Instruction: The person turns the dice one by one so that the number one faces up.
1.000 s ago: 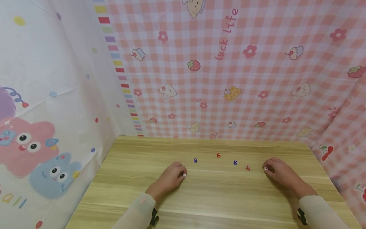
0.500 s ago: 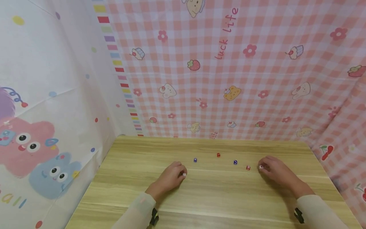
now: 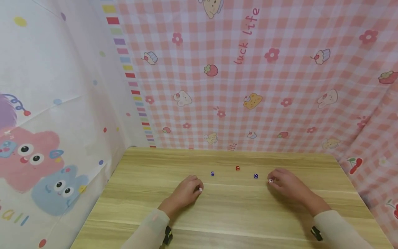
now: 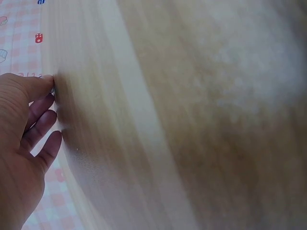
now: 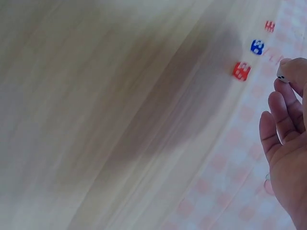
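Pinching a white die [image 5: 282, 75] between thumb and index fingertip, a person's right hand [image 3: 289, 183] is reaching inward from the right side of a wood-grain table [image 3: 217, 214], its remaining fingers curving loosely in the right wrist view. The cube, its sides looking about equal in length, is turning a face with dark pips toward the wrist camera; whether it is touching the wood cannot be told. Left of the table's middle, the left hand [image 3: 186, 191] is pinching a second white die [image 3: 200, 189], which is poking out at the fingertips and showing a pipped face to the head camera, the pips too small to count; in the left wrist view the fingers are covering nearly all of it. Between the hands, a blue die [image 3: 212, 174] is lying farther back near the left one, a red die [image 3: 237, 168] is sitting farthest back, and another blue die [image 3: 256, 176] is displaying a diagonal run of white pips near the right hand, which is blocking another red die [image 5: 242, 71] from the head view. Pale sleeves [image 3: 149, 228] are covering both forearms, while a pink checked cloth [image 3: 227, 86] is hanging behind the table.
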The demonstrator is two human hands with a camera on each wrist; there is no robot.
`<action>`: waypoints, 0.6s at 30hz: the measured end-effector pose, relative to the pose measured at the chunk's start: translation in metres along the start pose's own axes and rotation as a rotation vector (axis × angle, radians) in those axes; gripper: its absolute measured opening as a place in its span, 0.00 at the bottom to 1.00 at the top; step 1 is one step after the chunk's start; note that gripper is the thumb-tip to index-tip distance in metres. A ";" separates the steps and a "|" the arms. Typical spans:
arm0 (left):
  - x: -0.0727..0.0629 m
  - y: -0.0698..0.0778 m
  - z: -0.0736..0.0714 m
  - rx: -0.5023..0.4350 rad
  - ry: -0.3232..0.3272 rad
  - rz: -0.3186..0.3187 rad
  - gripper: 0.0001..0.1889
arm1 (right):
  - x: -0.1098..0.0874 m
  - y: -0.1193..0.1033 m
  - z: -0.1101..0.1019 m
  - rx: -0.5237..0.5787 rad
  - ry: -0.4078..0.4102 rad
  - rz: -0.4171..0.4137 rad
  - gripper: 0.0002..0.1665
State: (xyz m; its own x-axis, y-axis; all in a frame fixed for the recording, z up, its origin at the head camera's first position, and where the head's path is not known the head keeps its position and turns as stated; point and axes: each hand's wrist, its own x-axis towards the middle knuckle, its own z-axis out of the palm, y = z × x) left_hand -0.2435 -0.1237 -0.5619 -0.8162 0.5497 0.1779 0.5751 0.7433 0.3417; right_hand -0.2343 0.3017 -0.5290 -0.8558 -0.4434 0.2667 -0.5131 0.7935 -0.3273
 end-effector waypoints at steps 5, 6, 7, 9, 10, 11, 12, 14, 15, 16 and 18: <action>0.001 -0.001 0.001 -0.003 0.000 0.001 0.03 | 0.007 -0.012 0.005 -0.014 0.025 -0.046 0.08; 0.001 -0.001 0.000 -0.006 0.000 0.000 0.03 | 0.009 -0.015 0.006 -0.010 0.026 -0.053 0.08; 0.001 -0.001 0.000 -0.006 0.000 -0.001 0.03 | 0.011 -0.017 0.008 -0.002 0.022 -0.056 0.08; 0.001 -0.001 0.000 -0.007 -0.001 -0.004 0.03 | 0.014 -0.023 0.010 0.017 0.010 -0.062 0.08; 0.001 -0.001 0.000 -0.008 0.000 -0.004 0.03 | 0.016 -0.025 0.012 0.021 0.001 -0.067 0.07; 0.000 -0.001 0.000 -0.007 0.000 -0.004 0.03 | 0.018 -0.027 0.014 0.027 -0.007 -0.073 0.07; 0.000 -0.002 0.000 -0.007 -0.001 -0.005 0.03 | 0.020 -0.029 0.017 0.029 -0.015 -0.077 0.07; 0.000 -0.002 0.000 -0.004 -0.003 -0.005 0.03 | 0.024 -0.033 0.021 0.030 -0.026 -0.094 0.06; 0.000 -0.001 0.000 -0.006 -0.004 -0.004 0.03 | 0.026 -0.035 0.024 0.029 -0.029 -0.103 0.06; 0.000 -0.001 0.000 -0.005 -0.006 -0.004 0.03 | 0.029 -0.037 0.026 0.031 -0.034 -0.107 0.06; 0.000 -0.001 0.000 -0.004 -0.008 -0.002 0.02 | 0.033 -0.041 0.030 0.039 -0.042 -0.108 0.05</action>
State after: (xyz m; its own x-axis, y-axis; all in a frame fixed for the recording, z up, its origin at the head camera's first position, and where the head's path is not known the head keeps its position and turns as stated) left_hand -0.2444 -0.1238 -0.5625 -0.8167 0.5514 0.1700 0.5734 0.7428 0.3456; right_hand -0.2432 0.2423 -0.5341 -0.7973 -0.5429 0.2639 -0.6035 0.7239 -0.3341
